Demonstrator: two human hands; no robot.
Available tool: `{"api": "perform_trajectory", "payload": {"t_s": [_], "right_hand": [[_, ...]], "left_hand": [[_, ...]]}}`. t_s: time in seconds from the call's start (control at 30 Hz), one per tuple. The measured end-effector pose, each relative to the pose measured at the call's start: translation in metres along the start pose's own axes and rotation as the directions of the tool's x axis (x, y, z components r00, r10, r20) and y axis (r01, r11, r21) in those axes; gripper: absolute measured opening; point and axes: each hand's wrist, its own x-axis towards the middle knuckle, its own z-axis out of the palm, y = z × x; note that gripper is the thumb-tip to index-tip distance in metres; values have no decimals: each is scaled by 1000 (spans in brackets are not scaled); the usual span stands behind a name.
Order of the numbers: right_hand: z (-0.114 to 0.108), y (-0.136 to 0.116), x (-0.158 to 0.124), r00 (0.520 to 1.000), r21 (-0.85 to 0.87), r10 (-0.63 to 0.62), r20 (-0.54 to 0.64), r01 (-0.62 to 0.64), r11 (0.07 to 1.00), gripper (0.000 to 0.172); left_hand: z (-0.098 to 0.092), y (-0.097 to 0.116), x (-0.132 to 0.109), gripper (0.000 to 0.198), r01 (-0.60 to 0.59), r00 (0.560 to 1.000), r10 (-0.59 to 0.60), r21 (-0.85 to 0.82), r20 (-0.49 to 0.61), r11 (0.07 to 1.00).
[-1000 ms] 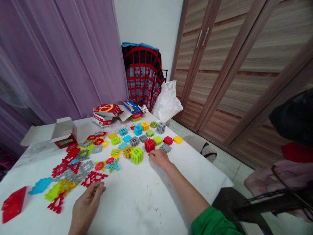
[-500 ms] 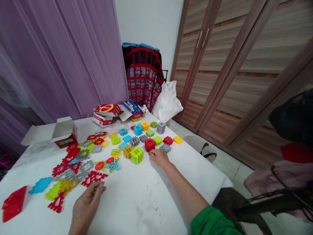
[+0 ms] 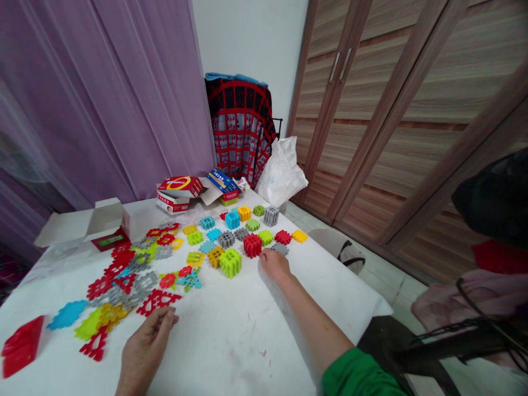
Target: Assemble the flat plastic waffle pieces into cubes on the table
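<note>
My right hand [image 3: 275, 265] rests on the table just right of a red block cube [image 3: 252, 245], fingers curled in; anything inside them is hidden. Behind its knuckles lies a flat grey toothed piece [image 3: 280, 249]. A lime green cube [image 3: 231, 263] and a dark yellow one [image 3: 216, 257] stand to its left. Nearer to me, my left hand [image 3: 149, 344] hovers with its fingers loosely closed and nothing showing in them. Just beyond it are red triangular pieces [image 3: 159, 300], beside a pile of interlocking pieces [image 3: 142, 281] in several colours.
An open carton [image 3: 108, 225] stands at the left back, with red and blue boxes [image 3: 180, 193] further along. Near the front left corner lies a red object [image 3: 22, 346]. Beyond the white table [image 3: 231, 341] are a white bag [image 3: 282, 170], a covered chair [image 3: 239, 126] and a wooden wardrobe [image 3: 371, 137].
My right hand has slid slightly right, away from the red cube's front corner. My left hand has stayed in place.
</note>
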Motion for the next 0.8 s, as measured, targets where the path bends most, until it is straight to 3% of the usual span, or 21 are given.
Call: {"api": "perform_trajectory", "payload": {"t_s": [0.4,0.63,0.8], "right_hand": [[7,0,0,998,17,-7,-55,8,1000,32],[29,5,-13,976,74,-65,-210,82,994,31],[48,9,-10,924,165,-173,-341,240,957,33]], "left_hand": [[2,-5,2,47,-11,1000,11,-31,-10,999],[7,-14,6,43,-61,998,59,-77,-30,995],[9,-18,4,39,-104,993,100,-76,-56,992]]}}
